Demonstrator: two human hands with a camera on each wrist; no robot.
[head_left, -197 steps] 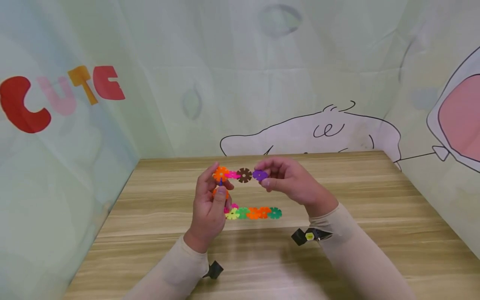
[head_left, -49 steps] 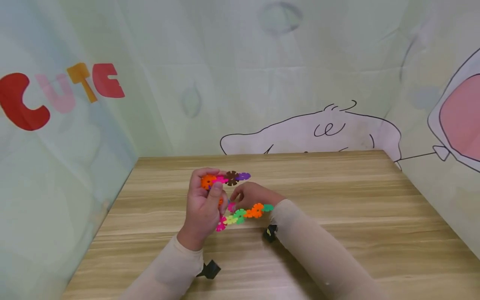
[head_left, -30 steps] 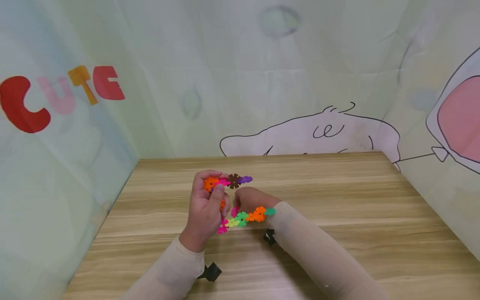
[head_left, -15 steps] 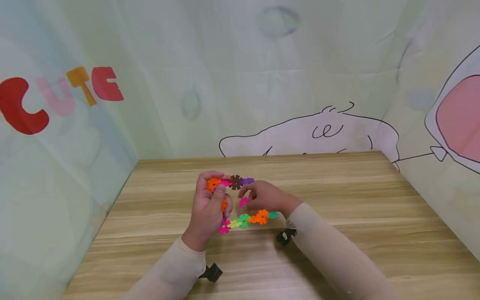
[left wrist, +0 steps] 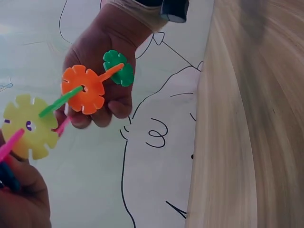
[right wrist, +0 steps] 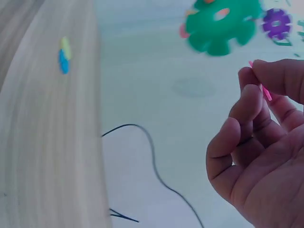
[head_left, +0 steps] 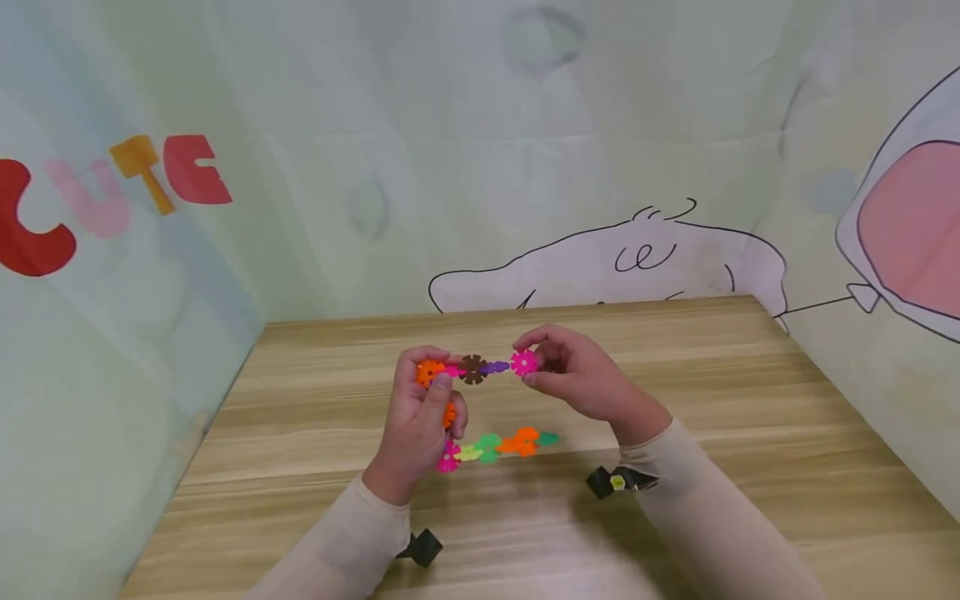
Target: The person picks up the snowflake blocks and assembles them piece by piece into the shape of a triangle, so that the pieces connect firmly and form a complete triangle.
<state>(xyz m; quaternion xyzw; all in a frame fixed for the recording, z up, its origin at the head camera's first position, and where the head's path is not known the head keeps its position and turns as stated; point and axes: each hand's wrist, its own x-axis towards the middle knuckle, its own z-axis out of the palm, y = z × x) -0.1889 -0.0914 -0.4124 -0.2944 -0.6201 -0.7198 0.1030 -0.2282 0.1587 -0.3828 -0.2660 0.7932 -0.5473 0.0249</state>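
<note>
My left hand (head_left: 408,429) grips a chain of notched, flower-shaped plastic discs by its left bend, fingers curled round it. An orange disc (head_left: 430,372) shows at the fingers, then the upper row runs right through pink and a brown disc (head_left: 473,369) to a purple disc (head_left: 495,367). The lower row has a pink disc (head_left: 447,456), a yellow disc (left wrist: 31,126), a light green disc (head_left: 489,447), orange, and a dark green disc (left wrist: 118,68) at its end. Between thumb and fingertips my right hand (head_left: 592,383) pinches a loose pink disc (head_left: 524,362) beside the purple one; in the right wrist view they look apart.
A small yellow piece (right wrist: 65,47) and a blue piece (right wrist: 63,62) lie on the wooden table (head_left: 675,517). Behind the table hangs a printed cloth (head_left: 465,167). Black cameras (head_left: 426,547) sit at both wrists.
The purple disc, earlier in my right hand, now ends the upper row. My right hand reached low behind the lower row, then rose rightward with a pink disc. My left hand keeps its hold.
</note>
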